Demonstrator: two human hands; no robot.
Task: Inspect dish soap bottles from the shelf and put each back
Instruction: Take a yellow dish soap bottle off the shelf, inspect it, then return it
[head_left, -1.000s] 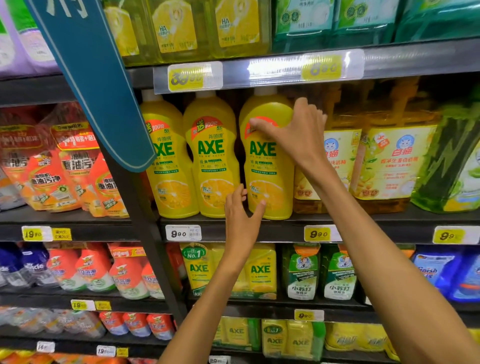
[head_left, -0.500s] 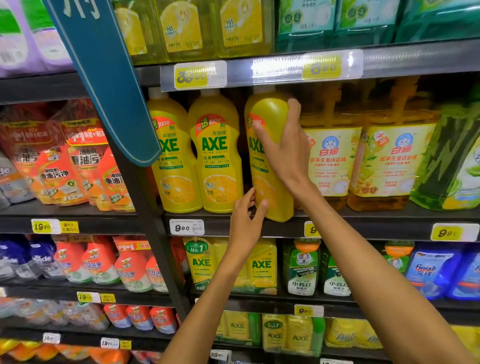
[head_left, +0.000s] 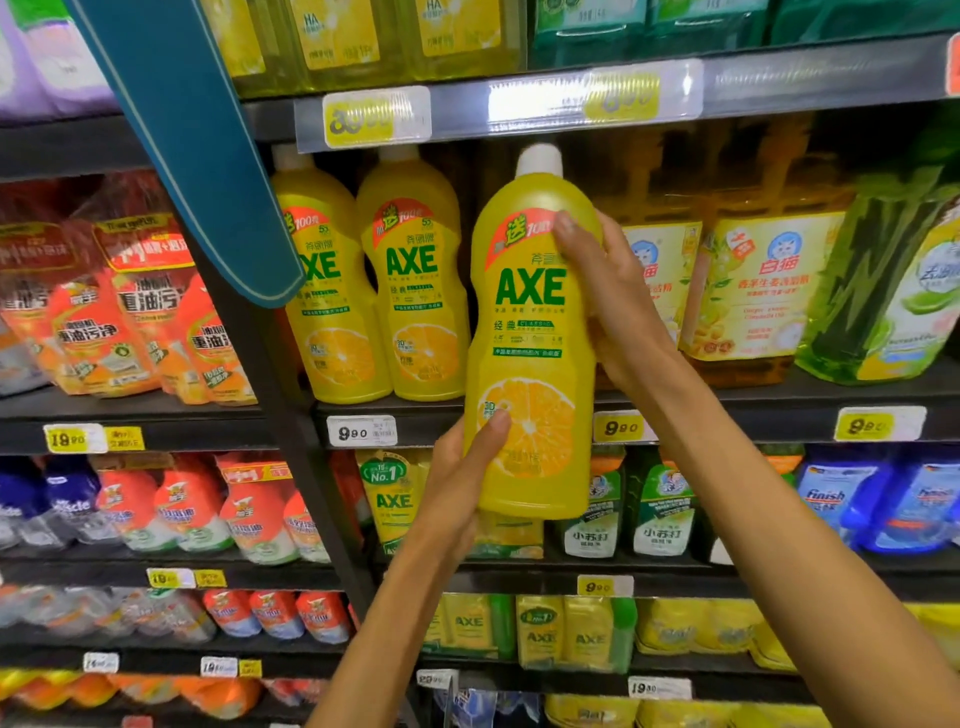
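Note:
A yellow AXE dish soap bottle (head_left: 530, 332) with a white cap and a lemon picture is held upright in front of the shelf (head_left: 727, 410), its label facing me. My right hand (head_left: 613, 306) grips its upper right side, thumb across the front near the red banner. My left hand (head_left: 462, 478) holds it near the bottom left, thumb on the lemon picture. Two more AXE bottles (head_left: 374, 291) stand on the shelf to the left of the gap.
Amber soap bottles (head_left: 748, 291) and a green bottle (head_left: 878, 291) stand right of the gap. Orange refill pouches (head_left: 130, 322) fill the left bay. A teal hanging sign (head_left: 197, 156) juts out at upper left. Lower shelves hold more packs.
The rightmost AXE bottle has come off the shelf, toward me and lower, and turned label-forward. My left hand, open below it before, now holds its bottom.

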